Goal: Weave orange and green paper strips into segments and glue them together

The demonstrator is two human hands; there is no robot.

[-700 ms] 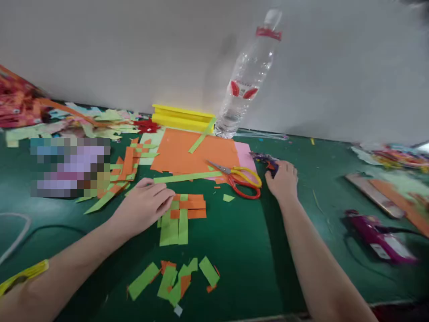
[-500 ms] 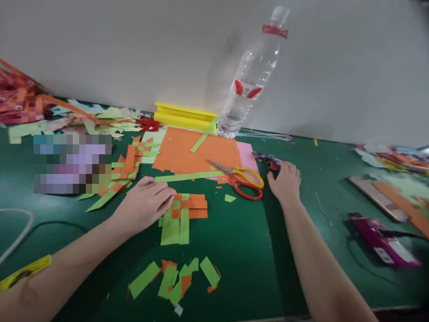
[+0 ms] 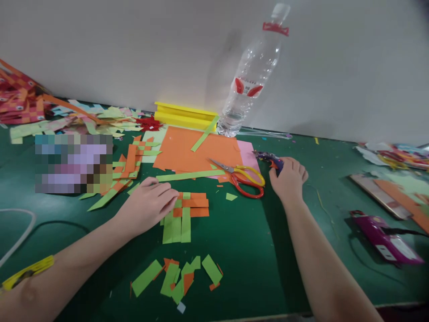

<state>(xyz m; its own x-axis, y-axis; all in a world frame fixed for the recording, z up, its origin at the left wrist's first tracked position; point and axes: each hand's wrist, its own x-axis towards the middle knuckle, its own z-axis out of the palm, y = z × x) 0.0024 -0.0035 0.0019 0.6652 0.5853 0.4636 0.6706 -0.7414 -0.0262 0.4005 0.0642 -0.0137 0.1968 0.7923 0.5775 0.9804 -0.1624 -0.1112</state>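
Observation:
My left hand (image 3: 147, 205) lies flat, fingers together, on the left edge of a small woven mat of green and orange paper strips (image 3: 187, 212) on the green table (image 3: 254, 250). My right hand (image 3: 288, 180) rests further right with its fingers curled over the rear of a small purple glue gun (image 3: 266, 157) lying on the table. Scissors with yellow and red handles (image 3: 244, 176) lie between the two hands, on the edge of an orange sheet (image 3: 194, 152).
Cut green and orange scraps (image 3: 177, 279) lie near the front edge. A clear plastic bottle (image 3: 253, 76) and a yellow folded piece (image 3: 184, 117) stand by the wall. Another purple glue gun (image 3: 385, 239) with a cord lies at right. Paper piles (image 3: 50, 120) fill the left.
My right hand has shifted slightly right and closed more over the purple glue gun. My left hand stays on the woven strips.

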